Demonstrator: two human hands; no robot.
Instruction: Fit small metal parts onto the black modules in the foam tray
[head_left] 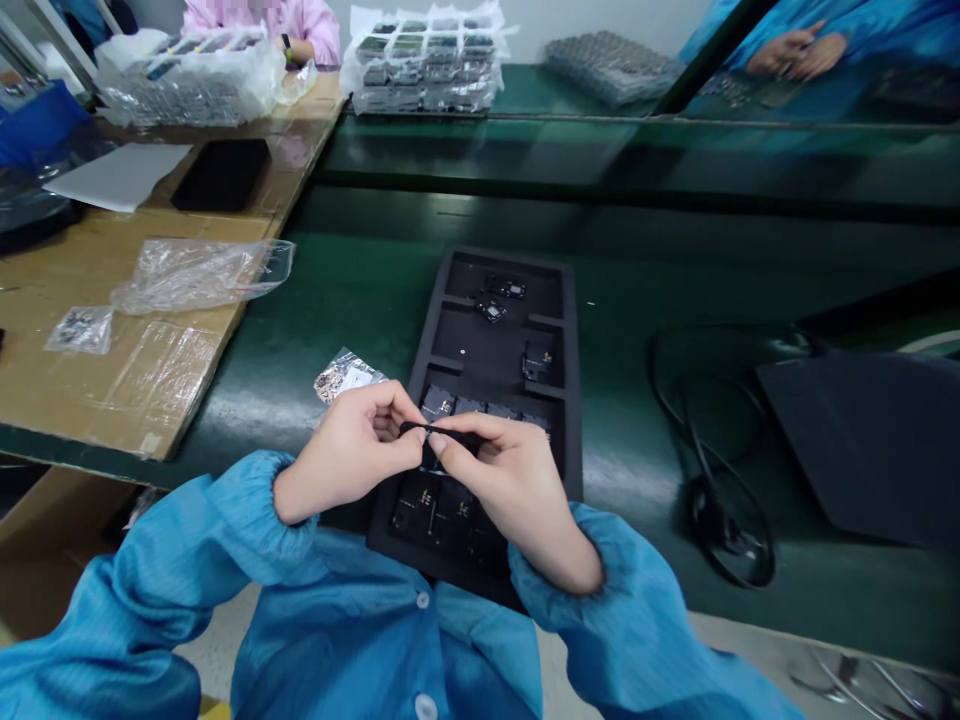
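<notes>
A small flat black part (414, 428) is pinched between my left hand (358, 440) and my right hand (504, 470), whose thumbs and fingertips meet on it. Its exact kind is hidden by the fingers. Both hands are closed above a black foam tray (574, 400). In the tray lie several small black electronic modules, among them one module (537, 362) at the right side and another module (491, 312) further back. Beside my left hand is a clear bag (346, 376) of tiny metal pieces.
Cardboard (202, 370) covers the left side, bearing a plastic bag (206, 272), a small parts bag (81, 328) and a black pad (223, 174). A coiled black cable (724, 530) lies at right. Stacked trays (427, 60) stand at the back; other people sit beyond.
</notes>
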